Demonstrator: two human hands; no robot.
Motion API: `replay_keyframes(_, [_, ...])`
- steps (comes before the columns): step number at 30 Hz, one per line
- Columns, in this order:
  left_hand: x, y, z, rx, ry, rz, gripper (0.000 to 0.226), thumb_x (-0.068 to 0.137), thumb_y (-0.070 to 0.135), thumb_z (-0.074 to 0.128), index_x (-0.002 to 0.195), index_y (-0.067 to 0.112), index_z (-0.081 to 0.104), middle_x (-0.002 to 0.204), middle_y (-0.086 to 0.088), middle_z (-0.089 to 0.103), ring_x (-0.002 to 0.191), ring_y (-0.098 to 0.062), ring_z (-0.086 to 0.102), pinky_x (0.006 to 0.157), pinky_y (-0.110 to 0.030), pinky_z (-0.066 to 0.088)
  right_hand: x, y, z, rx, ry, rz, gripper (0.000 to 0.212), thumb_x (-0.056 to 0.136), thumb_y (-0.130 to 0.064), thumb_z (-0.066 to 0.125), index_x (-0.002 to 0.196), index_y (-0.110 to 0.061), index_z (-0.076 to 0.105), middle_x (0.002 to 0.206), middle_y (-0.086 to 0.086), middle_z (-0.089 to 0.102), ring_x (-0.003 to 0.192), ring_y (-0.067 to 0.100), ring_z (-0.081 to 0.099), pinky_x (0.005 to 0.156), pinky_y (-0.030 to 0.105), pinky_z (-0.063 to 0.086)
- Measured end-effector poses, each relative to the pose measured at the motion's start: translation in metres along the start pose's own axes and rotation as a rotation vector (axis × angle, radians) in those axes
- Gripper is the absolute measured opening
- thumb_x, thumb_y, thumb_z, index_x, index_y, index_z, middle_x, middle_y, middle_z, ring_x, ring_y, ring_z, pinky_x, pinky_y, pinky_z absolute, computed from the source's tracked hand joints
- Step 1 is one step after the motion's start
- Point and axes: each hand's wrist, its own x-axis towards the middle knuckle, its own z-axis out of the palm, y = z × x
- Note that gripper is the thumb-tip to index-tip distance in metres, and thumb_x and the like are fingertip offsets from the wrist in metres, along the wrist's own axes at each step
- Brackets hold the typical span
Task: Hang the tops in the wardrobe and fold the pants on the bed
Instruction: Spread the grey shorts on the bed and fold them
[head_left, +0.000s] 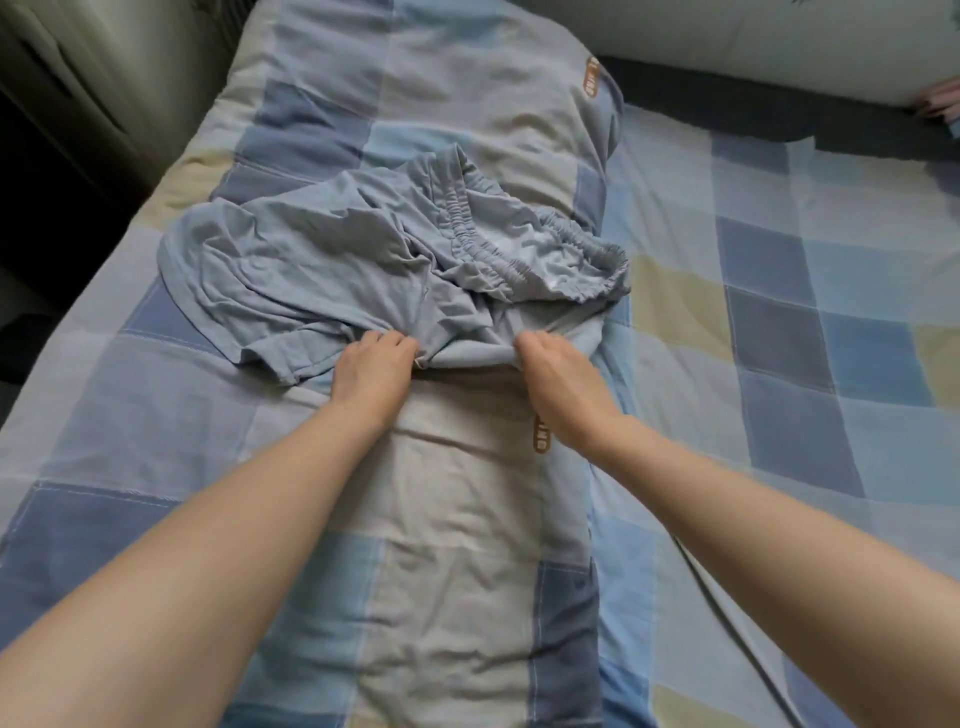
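Note:
Crumpled light blue-grey pants (332, 260) lie on the folded checked quilt (457, 519) in the middle of the bed. Their gathered elastic waistband (524, 254) points to the right and away from me. My left hand (371, 371) pinches the near edge of the fabric. My right hand (561, 379) grips the same near edge a little to the right. Both fingertip sets are tucked into the cloth. No tops and no wardrobe are in view.
The checked blue, beige and white bed sheet (779, 322) spreads to the right. A white pillow or padded headboard (753, 47) lies at the far right, with a pink item (940, 104) at its edge. Dark floor and a curtain-like surface (78, 78) are on the left.

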Motion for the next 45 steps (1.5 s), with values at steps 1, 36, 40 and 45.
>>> replay_keyframes(1, [-0.006,-0.002,-0.001,-0.084,0.021,-0.006,0.021,0.102,0.018,0.040,0.108,0.006,0.056,0.114,-0.018,0.060,0.108,-0.036,0.054,0.082,-0.046,0.042,-0.016,-0.003,-0.001,0.042,-0.035,-0.016,0.017,0.087,0.000,0.045,0.084,-0.015,0.037,0.088,0.015,0.052,0.082,0.031,0.048,0.064,0.033,0.025])
replay_keyframes(36, [-0.192,0.070,-0.026,0.310,-0.232,0.557,0.019,0.068,0.021,0.078,0.085,0.020,0.069,0.081,0.000,0.067,0.087,-0.022,0.066,0.098,-0.060,0.045,-0.194,-0.035,-0.006,-0.082,-0.562,-0.074,0.032,0.094,-0.046,0.044,0.102,-0.015,0.049,0.100,0.015,0.067,0.092,0.037,0.062,0.067,0.038,0.037])
replay_keyframes(40, [-0.263,0.080,-0.065,0.338,-0.209,0.641,0.027,0.041,0.028,0.089,0.057,0.025,0.067,0.051,0.007,0.058,0.055,-0.015,0.063,0.080,-0.045,0.059,-0.230,-0.055,-0.055,-0.194,-0.544,-0.263,0.021,0.085,-0.042,0.062,0.088,-0.021,0.060,0.081,0.002,0.070,0.077,0.024,0.068,0.071,0.029,0.047])
replay_keyframes(45, [-0.324,0.097,-0.138,0.259,-0.184,0.612,0.031,0.039,0.022,0.089,0.059,0.025,0.066,0.044,0.007,0.053,0.050,-0.014,0.059,0.082,-0.047,0.059,-0.277,-0.081,-0.135,-0.163,-0.554,-0.242,0.023,0.085,-0.040,0.062,0.082,-0.018,0.061,0.079,0.004,0.069,0.077,0.024,0.065,0.082,0.028,0.047])
